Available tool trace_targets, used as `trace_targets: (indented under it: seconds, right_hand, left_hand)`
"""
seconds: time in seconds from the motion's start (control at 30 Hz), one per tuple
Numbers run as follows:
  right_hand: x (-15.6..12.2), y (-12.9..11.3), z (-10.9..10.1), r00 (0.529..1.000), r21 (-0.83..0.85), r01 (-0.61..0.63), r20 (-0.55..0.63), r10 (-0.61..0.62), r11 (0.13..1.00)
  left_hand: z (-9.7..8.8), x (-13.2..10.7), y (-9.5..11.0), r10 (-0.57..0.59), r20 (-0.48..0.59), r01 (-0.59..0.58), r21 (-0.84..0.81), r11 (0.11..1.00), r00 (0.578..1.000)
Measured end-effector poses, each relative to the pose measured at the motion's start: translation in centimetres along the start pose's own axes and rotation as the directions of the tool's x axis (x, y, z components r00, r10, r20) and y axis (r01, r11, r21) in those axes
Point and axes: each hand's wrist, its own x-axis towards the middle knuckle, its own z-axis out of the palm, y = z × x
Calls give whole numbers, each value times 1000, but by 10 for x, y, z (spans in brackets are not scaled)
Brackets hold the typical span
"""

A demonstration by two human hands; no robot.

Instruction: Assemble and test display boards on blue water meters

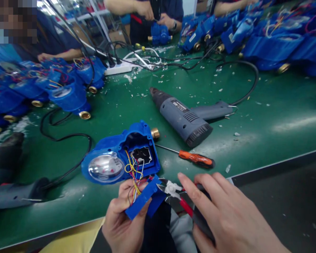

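Observation:
My left hand pinches a blue plastic piece at the table's front edge, with yellow, red and white wires running beside it. These wires come out of an open blue water meter housing, which has a clear oval window and a brass fitting. Wrapped around red-and-black handles, my right hand holds diagonal cutters. The cutters' jaws meet the right end of the blue piece; whether they grip it I cannot tell. An orange-and-black screwdriver lies just beyond my right hand.
A grey heat gun rests on the green table; another heat gun is at left. Several blue meters stand left and far right. Cables lead to a white power strip. Co-workers' hands are across the table.

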Motion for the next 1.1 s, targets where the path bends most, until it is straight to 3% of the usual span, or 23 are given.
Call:
trace_targets:
  seconds: [0.3,0.7,0.9,1.1]
  right_hand:
    - [6,-6,-1,1000,-8,-12,17,12,1000]
    - [17,-2,-6,999,31,23,41,-24,999]
    - [17,4,-6,997,145,-23,73,12,989]
    - [33,16,-21,984,262,-109,-110,141,959]
  left_hand:
    - [4,3,5,-71,-61,67,-59,996,996]
    - [3,5,3,-69,-15,67,-101,993,998]
    - [3,7,4,-84,-52,81,-50,995,995]
    - [2,7,5,-118,-55,114,-72,991,992]
